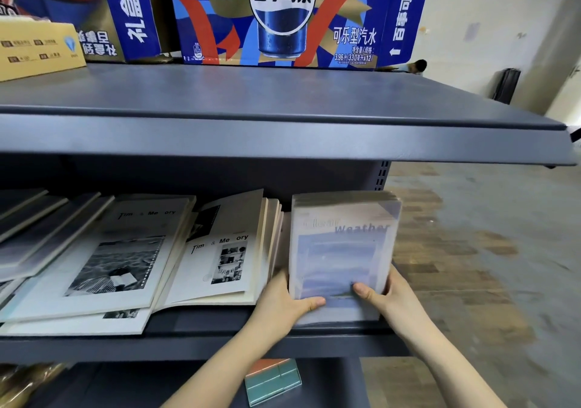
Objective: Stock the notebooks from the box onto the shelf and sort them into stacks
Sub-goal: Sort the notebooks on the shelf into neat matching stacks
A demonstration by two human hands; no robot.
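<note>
Fingers (309, 302) of both hands clamped on the blue Clear Weather stack (339, 250), left hand (283, 297) and right hand (390, 294) either side, at the shelf's (220, 341) right end. Just beside it, Time & Memory notebooks (217, 256) lie fanned and overlapping, so sorting looks far from done. No box in view. The upper shelf (283, 137) overhangs, cola cartons (283, 14) on top.

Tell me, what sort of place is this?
Probably a shop or its stockroom: grey metal display shelving, Pepsi can cartons on the top shelf, and Clear Weather notebooks stacked beside Time & Memory notebooks.
</note>
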